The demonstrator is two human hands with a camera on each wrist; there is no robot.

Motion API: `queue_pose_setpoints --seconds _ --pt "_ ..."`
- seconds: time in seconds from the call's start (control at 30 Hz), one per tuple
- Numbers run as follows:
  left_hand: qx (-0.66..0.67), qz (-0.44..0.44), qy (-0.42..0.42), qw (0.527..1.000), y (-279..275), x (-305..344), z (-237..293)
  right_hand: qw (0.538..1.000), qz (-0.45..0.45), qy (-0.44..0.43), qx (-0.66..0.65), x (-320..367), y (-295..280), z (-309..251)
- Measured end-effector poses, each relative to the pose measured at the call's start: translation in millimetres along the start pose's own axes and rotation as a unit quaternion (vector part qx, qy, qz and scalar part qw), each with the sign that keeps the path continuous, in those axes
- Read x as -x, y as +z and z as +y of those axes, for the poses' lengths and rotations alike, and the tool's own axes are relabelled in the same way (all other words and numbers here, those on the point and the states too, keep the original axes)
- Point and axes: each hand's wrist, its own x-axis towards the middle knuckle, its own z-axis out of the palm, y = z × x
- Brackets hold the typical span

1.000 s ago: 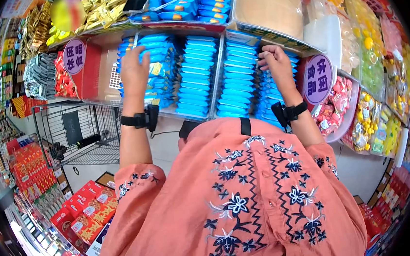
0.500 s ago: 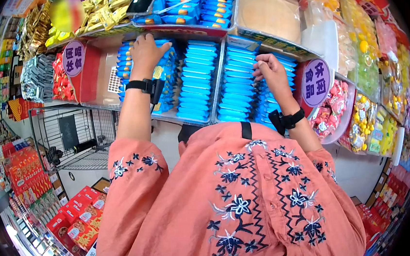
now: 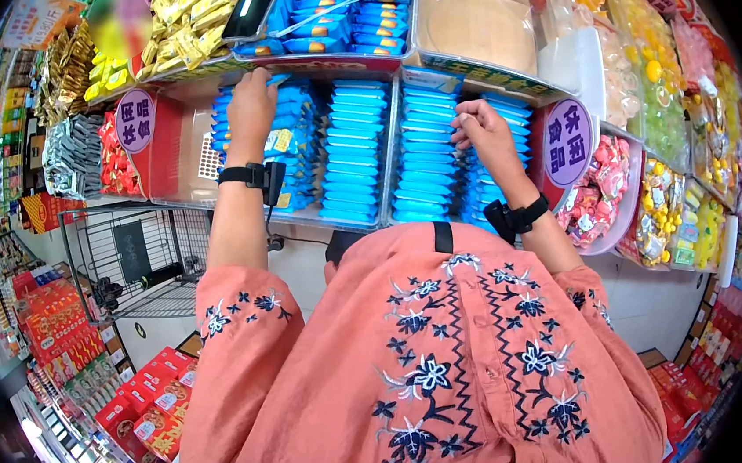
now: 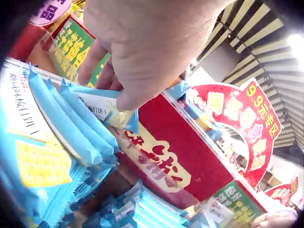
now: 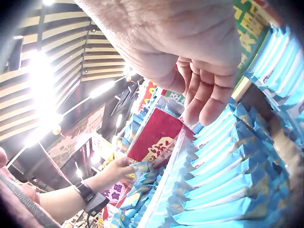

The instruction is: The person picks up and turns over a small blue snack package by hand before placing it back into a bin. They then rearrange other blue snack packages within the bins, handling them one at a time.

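My left hand [image 3: 252, 110] is at the far end of the left bin. Its thumb and fingers pinch a blue biscuit packet [image 4: 97, 105] with white labelling at the head of a row. Nearer the left wrist camera, more blue biscuit packets [image 4: 45, 164] stand on edge, with a yellow cracker printed on the front one. Above the bin on the right hovers my right hand [image 3: 485, 127], fingers loosely bent and holding nothing. Below it, blue packets [image 5: 223, 175] line up in a tight row, also seen as a column [image 3: 424, 156] in the head view.
A clear divider [image 3: 392, 155] separates the bins. Behind them rise a red panel [image 5: 154, 135] and an upper tier with more blue packets [image 3: 318, 24] and a round wooden-coloured base [image 3: 476, 24]. A wire shopping cart [image 3: 139, 252] stands at left; bagged sweets [image 3: 597, 190] lie at right.
My left hand has reached farther over the left bin, then closed its thumb and fingers on a packet. The right hand has shifted slightly left and stays above its row.
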Motion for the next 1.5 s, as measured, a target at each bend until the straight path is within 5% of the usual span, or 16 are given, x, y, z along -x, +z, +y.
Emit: queue_pose_setpoints --seconds 0.17,0.33,0.5,0.6,1.13,1.37,1.5 --pt "0.156 0.047 -0.014 0.987 -52 9 32 0.999 -0.039 0.002 -0.001 1 0 -9" --pt "0.398 0.057 0.009 0.916 -82 34 119 0.976 -0.147 0.086 -0.138 12 26 -66" --pt "0.352 -0.011 0.126 0.927 -77 56 176 0.934 -0.189 0.086 -0.289 3 42 -78" --pt "0.347 -0.024 0.145 0.926 -67 63 179 0.951 -0.164 0.035 -0.260 -2 39 -75" --pt "0.331 -0.045 0.112 0.936 -65 64 178 0.961 -0.146 -0.010 -0.234 4 21 -77" --pt "0.436 -0.111 -0.014 0.893 -70 41 187 0.963 -0.257 0.074 -0.032 2 27 -67" --pt "0.539 -0.208 -0.123 0.807 -48 22 191 0.957 -0.272 0.102 0.003 15 37 -79"
